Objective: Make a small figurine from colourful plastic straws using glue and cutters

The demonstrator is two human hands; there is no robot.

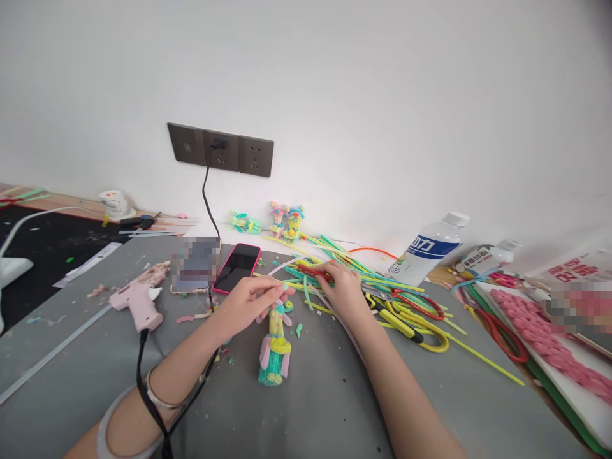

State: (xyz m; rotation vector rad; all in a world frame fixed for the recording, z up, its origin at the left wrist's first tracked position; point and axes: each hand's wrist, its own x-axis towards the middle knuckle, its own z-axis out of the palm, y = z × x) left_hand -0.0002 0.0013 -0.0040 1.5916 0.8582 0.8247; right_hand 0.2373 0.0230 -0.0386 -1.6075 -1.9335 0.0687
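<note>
My left hand (251,299) rests on the grey table with its fingers pinched on the top of a small craft figure (274,347) made of green, yellow and pink strips. My right hand (342,287) lies closed on a pile of coloured plastic strips (363,274), its fingertips on a red piece (313,272). What exactly the right fingers grip is partly hidden. A pink glue gun (138,296) lies to the left, its black cord running over my left wrist.
A pink-cased phone (238,266) lies near the wall under a wall socket panel (220,150). Small finished figures (282,220) stand by the wall. Yellow-handled scissors (406,322), a water bottle (428,248) and a white tray with pink pieces (540,338) sit at right.
</note>
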